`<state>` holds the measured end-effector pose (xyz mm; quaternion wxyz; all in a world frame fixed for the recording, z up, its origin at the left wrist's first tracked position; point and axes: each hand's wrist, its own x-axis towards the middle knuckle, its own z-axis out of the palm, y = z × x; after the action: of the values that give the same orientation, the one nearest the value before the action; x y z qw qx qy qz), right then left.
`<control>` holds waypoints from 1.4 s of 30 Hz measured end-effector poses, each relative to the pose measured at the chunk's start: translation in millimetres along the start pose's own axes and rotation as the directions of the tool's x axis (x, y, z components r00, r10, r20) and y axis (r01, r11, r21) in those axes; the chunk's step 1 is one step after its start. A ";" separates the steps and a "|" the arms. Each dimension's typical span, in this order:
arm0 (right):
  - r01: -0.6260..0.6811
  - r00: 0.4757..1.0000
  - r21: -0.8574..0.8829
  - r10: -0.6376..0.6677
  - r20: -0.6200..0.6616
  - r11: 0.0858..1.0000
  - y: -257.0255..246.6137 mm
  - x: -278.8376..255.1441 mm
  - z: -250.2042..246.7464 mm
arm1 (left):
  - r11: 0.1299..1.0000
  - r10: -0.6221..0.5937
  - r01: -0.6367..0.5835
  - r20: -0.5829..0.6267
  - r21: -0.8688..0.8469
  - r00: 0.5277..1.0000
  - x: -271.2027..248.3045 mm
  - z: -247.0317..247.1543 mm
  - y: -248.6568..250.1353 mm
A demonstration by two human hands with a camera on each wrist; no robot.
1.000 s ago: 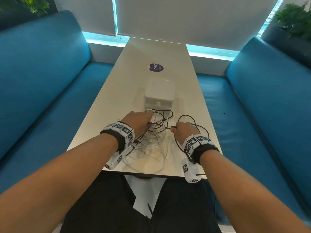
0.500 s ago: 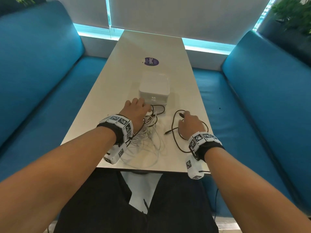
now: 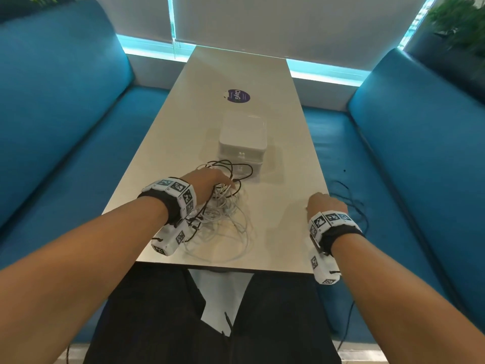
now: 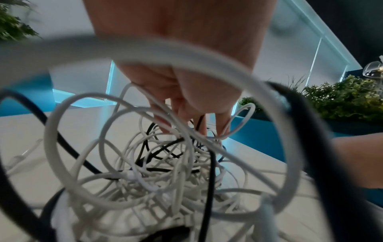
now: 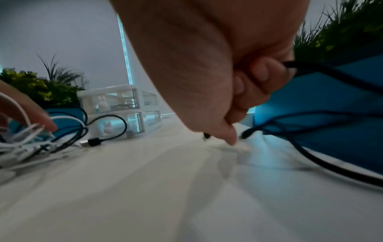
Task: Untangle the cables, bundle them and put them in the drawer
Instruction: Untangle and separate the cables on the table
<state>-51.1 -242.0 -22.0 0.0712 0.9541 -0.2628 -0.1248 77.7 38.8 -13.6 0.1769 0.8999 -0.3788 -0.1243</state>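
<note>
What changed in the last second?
The right hand pulled the black cable out of the tangle to the table's right edge; its loops now hang over the seat. The left hand stayed on the tangle. The drawer box is unmoved.

Both bare forearms reach forward, each wrist strapped with a black band and white marker blocks. Left hand [image 3: 210, 183] sits near centre, palm down, fingers [image 4: 187, 113] pointing down and dipped into a tangle. Right hand [image 3: 324, 203] is out at the right, fist closed, fingers [image 5: 260, 74] curled tight round a thin black cable [image 5: 323, 69].
</note>
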 end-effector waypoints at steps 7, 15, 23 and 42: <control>0.115 0.993 0.472 -0.120 -0.020 0.874 -47.4 0.2 -8.1 | 0.997 -0.074 0.074 0.016 -0.030 0.997 -0.3 1.2 -1.4; 0.283 0.942 0.599 -0.336 -0.025 0.749 -85.2 -10.0 -5.0 | 0.997 -0.059 0.058 -0.021 -0.041 0.998 -3.0 -1.2 0.3; 0.347 0.886 0.521 -0.454 0.090 0.780 -101.1 -15.4 -5.1 | 0.986 -0.090 0.081 -0.056 -0.147 0.994 0.4 -5.1 0.9; 0.193 0.979 0.606 -0.190 -0.069 0.772 -67.1 -5.5 -5.9 | 0.944 -0.064 0.112 -0.162 0.311 0.985 0.7 3.9 14.9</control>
<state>-21.6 -181.5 -28.7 -0.2525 0.9479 -0.1904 -0.0382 67.2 27.8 -11.0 0.0511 0.9394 -0.3389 -0.0013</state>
